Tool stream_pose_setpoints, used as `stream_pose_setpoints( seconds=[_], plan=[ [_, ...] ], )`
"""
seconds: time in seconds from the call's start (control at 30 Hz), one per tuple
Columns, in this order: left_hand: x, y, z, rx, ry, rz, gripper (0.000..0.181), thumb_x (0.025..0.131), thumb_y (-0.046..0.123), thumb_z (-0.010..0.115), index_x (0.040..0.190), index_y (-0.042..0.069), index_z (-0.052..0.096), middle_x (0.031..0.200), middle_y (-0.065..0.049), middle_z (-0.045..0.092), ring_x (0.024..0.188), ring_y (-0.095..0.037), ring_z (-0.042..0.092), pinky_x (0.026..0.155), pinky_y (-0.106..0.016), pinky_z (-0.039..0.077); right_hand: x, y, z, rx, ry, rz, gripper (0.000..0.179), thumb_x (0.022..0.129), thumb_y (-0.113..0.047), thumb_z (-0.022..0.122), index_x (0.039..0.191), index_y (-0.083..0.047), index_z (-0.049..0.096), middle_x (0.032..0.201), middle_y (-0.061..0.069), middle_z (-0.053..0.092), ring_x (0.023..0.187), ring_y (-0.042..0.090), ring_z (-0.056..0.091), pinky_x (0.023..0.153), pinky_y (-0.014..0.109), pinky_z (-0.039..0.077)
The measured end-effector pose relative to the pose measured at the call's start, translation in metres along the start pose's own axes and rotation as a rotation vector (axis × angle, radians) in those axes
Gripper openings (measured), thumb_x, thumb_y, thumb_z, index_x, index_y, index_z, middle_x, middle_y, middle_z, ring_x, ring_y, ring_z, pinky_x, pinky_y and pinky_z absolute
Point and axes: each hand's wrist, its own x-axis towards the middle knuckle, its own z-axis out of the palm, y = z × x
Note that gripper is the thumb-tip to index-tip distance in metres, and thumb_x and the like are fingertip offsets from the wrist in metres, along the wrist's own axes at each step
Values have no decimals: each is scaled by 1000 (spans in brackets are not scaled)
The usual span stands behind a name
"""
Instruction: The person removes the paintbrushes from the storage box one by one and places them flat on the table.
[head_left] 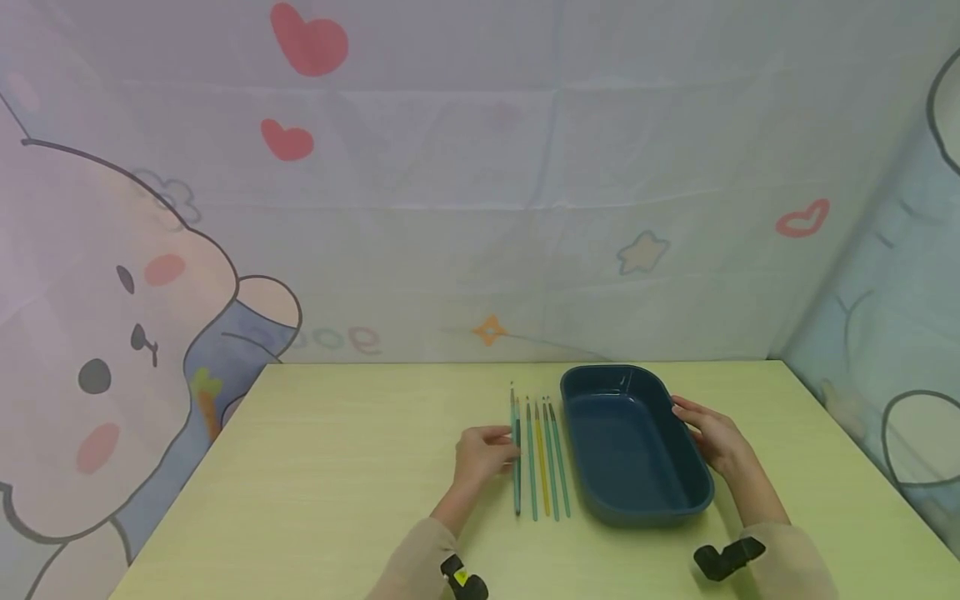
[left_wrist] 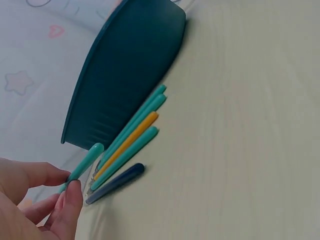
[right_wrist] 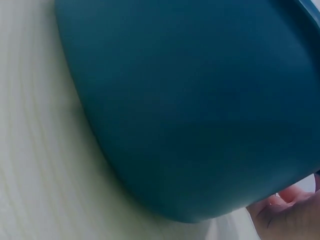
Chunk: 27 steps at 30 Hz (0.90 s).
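Observation:
My left hand (head_left: 483, 454) pinches a slim teal paintbrush (left_wrist: 89, 159) between thumb and fingers, its rounded handle end pointing up from the grip in the left wrist view. Just beside it lies a dark blue paintbrush (left_wrist: 117, 183). Further right, a yellow paintbrush (head_left: 542, 462) and several teal paintbrushes (head_left: 532, 467) lie roughly parallel, bristle ends away from me. A deep blue rectangular dish (head_left: 637, 450) with rounded corners stands right of them. At its right side, my right hand (head_left: 716, 437) touches the rim with extended fingers; the dish's wall hides part of this hand in the right wrist view.
Everything stands on a pale yellow-green table (head_left: 337, 467). A printed cloth (head_left: 465, 167) with hearts and a cartoon animal hangs behind the table's back edge. The dish's left wall is close to the nearest teal paintbrush.

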Motion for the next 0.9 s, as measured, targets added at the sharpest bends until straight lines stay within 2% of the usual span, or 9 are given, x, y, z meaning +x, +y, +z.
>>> stream_pose_setpoints(
  seconds=[0.1,0.23,0.3,0.4,0.47,0.6,0.67,0.8,0.9],
  plan=[
    [1,-3,-2,28,7,13,36,75,-5,67,111,-8,67,92,-16,69,69,-18,70,60,-26,61,0,1,1,-13,1,0,41,95,-36,59,135,-36,51,138,-3,44,117,10,52,85,19,54],
    [3,-6,-2,82,19,25,34,76,-5,69,109,-8,68,90,-15,70,64,-14,67,56,-23,59,-1,1,2,2,-3,-3,42,94,-36,59,135,-36,51,149,6,32,91,-5,57,84,19,54],
    [4,-8,-2,110,24,25,33,76,-5,70,108,-8,68,89,-15,70,64,-13,67,56,-22,59,-1,0,2,11,-3,-3,41,95,-35,59,135,-36,51,152,8,29,86,-7,57,84,19,54],
    [5,-10,-3,162,35,47,32,74,-6,71,106,-8,69,89,-16,72,68,-16,69,56,-23,59,-1,0,3,3,3,4,42,95,-35,59,136,-35,50,157,11,22,96,-3,56,83,19,54],
    [6,-12,-3,204,43,65,31,72,-7,72,104,-7,70,88,-16,72,70,-18,70,58,-24,59,-1,1,3,-1,7,10,44,95,-36,58,138,-35,48,159,13,18,114,11,55,83,18,54],
    [6,-14,-4,289,51,111,31,69,-7,72,101,-7,71,84,-15,72,70,-20,69,59,-25,59,-1,1,4,-3,8,14,45,96,-36,56,140,-35,45,161,14,11,144,33,25,82,17,53],
    [6,-14,-4,317,50,122,31,69,-7,72,100,-7,71,82,-14,72,69,-18,68,59,-25,59,0,2,4,-7,9,14,46,96,-36,56,141,-34,45,160,13,14,146,34,19,82,17,53],
    [6,-14,-3,348,54,126,31,69,-7,73,100,-7,71,80,-12,71,68,-17,66,59,-26,59,1,2,4,-15,13,11,46,95,-36,57,140,-33,46,153,8,28,141,30,30,84,18,54],
    [6,-13,-3,369,66,131,31,69,-6,73,100,-7,71,80,-11,71,69,-17,66,61,-27,58,2,2,4,-12,12,7,45,96,-35,57,139,-33,47,152,8,30,142,31,30,84,19,54]
  ],
)
